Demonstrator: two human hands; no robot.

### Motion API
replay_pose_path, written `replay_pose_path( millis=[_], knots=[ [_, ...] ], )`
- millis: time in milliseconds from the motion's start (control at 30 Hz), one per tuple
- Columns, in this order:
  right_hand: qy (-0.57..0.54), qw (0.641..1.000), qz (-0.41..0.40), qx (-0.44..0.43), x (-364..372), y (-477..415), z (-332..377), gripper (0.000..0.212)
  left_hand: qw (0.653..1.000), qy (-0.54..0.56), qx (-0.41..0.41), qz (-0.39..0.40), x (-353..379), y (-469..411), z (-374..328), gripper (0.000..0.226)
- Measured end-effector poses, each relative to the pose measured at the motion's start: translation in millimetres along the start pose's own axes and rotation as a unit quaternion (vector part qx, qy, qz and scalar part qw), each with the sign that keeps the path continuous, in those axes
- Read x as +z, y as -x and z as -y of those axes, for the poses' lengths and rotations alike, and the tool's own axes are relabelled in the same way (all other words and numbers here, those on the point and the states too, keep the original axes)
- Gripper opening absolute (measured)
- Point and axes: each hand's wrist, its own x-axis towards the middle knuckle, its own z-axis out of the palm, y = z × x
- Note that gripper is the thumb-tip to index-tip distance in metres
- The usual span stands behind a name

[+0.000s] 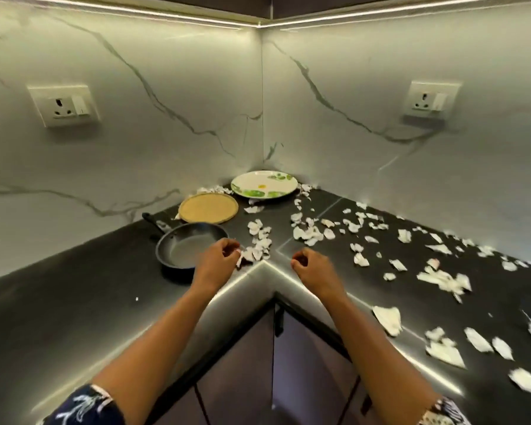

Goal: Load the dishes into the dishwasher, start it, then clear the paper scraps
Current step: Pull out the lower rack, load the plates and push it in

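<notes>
On the dark corner counter point(74, 289) lie a black frying pan point(184, 245), a round tan plate point(208, 207) and a white plate with green leaf print point(264, 184) in the far corner. White paper scraps point(308, 233) are strewn over the counter's middle and right side. My left hand point(219, 256) hovers at the pan's right rim, fingers curled and pinching a paper scrap point(242, 256) at the edge of a small pile. My right hand point(311, 263) hangs above the counter's inner corner with fingers loosely curled, holding nothing.
Marble-look walls meet in the corner, with a socket on the left wall point(64, 105) and one on the right wall point(431, 100). Dark cabinet doors point(288, 363) stand below the counter. Larger scraps point(445, 351) lie near the right front edge.
</notes>
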Motion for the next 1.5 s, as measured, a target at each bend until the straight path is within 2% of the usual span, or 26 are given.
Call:
replay_pose_path(
  millis=[267, 400, 467, 567, 633, 700, 767, 867, 1067, 1167, 1267, 1400, 1433, 1500],
  knots=[
    [0.007, 0.991, 0.132, -0.008, 41, -197, 19, 0.024, 0.990, -0.054, -0.114, -0.058, 8, -179, 35, 0.032],
    [-0.104, 0.972, 0.209, 0.020, 86, -277, 32, 0.025, 0.978, -0.091, -0.160, -0.097, 4, -246, 63, 0.044],
    [-0.186, 0.947, 0.253, 0.072, 108, -300, 39, 0.022, 0.974, -0.106, -0.170, -0.105, -1, -270, 79, 0.048],
    [-0.356, 0.862, 0.295, 0.208, 140, -328, 51, 0.011, 0.964, -0.125, -0.215, -0.091, -6, -303, 102, 0.057],
    [-0.415, 0.823, 0.293, 0.256, 155, -339, 60, 0.011, 0.956, -0.093, -0.268, -0.078, -8, -318, 116, 0.064],
    [-0.442, 0.808, 0.278, 0.273, 168, -344, 70, 0.008, 0.941, -0.029, -0.325, -0.085, -8, -331, 128, 0.066],
    [-0.459, 0.800, 0.247, 0.298, 178, -346, 77, 0.036, 0.929, 0.016, -0.355, -0.104, -8, -339, 137, 0.063],
    [-0.467, 0.794, 0.236, 0.310, 184, -348, 86, 0.048, 0.914, 0.074, -0.383, -0.106, -12, -346, 142, 0.060],
    [-0.485, 0.780, 0.207, 0.336, 190, -362, 84, 0.040, 0.894, 0.156, -0.406, -0.107, -13, -356, 149, 0.055],
    [-0.476, 0.786, 0.193, 0.343, 192, -370, 81, 0.032, 0.872, 0.206, -0.416, -0.156, -14, -360, 152, 0.050],
    [-0.469, 0.793, 0.185, 0.341, 193, -375, 80, 0.036, 0.860, 0.213, -0.410, -0.218, -18, -362, 157, 0.039],
    [-0.475, 0.787, 0.193, 0.344, 197, -380, 81, 0.011, 0.843, 0.293, -0.385, -0.236, -17, -359, 146, 0.020],
    [-0.480, 0.782, 0.193, 0.347, 197, -379, 80, 0.003, 0.835, 0.326, -0.373, -0.239, -16, -358, 141, 0.023],
    [-0.493, 0.772, 0.203, 0.346, 197, -378, 77, 0.011, 0.826, 0.370, -0.349, -0.243, -16, -354, 136, 0.032]
  ],
)
